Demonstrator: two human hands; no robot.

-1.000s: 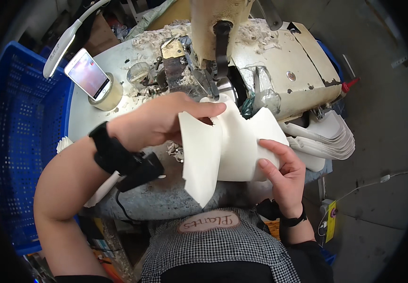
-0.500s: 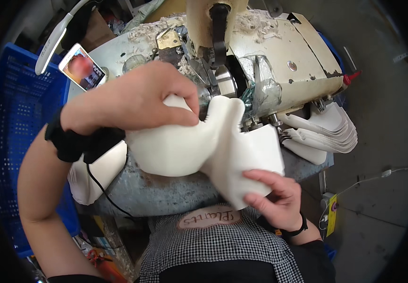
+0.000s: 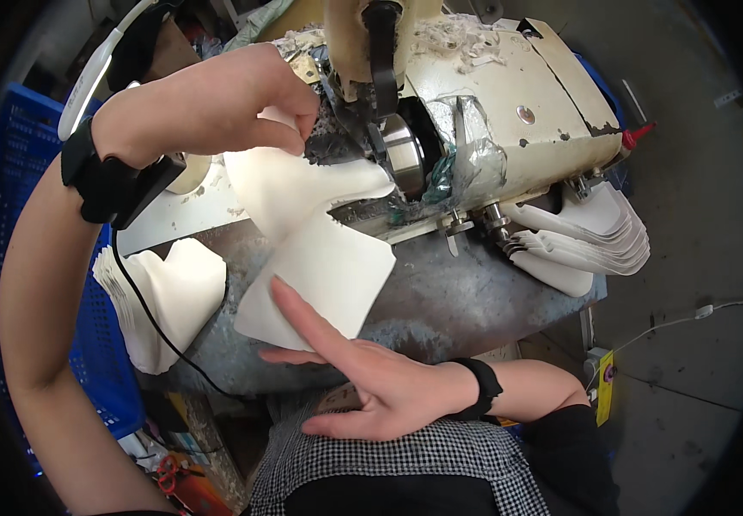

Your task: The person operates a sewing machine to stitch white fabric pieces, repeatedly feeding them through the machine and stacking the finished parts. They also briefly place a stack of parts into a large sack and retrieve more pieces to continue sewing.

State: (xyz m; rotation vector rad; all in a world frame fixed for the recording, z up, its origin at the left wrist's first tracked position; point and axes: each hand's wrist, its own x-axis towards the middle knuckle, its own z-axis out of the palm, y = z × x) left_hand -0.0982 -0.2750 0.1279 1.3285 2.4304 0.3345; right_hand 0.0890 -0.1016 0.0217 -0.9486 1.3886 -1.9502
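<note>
A curved white cut-out piece of leather-like sheet (image 3: 320, 267) spans from my left hand to my right, its narrow tongue pointing at the metal roller (image 3: 404, 155) of the machine. My left hand (image 3: 255, 99) is closed, pinching the piece's upper left part between thumb and fingers. Below, my right hand (image 3: 380, 378) has its fingers stretched out. Its index finger lies on the lower flap of the piece, while the thumb stands apart, below the flap. Whether the other fingers support the flap from underneath I cannot tell.
The cream machine (image 3: 509, 103) carries lint and clear plastic wrapping. Stacked white pieces lie left (image 3: 174, 292) and right (image 3: 599, 232) on the metal table (image 3: 440, 301). A blue crate (image 3: 27, 284) stands at the left. A black cable (image 3: 152, 314) hangs from the left wrist device.
My left hand has moved up and left, swinging the white piece round so its tongue points right. The right hand has shifted left, its fingers now stretched out. The phone is now hidden.
</note>
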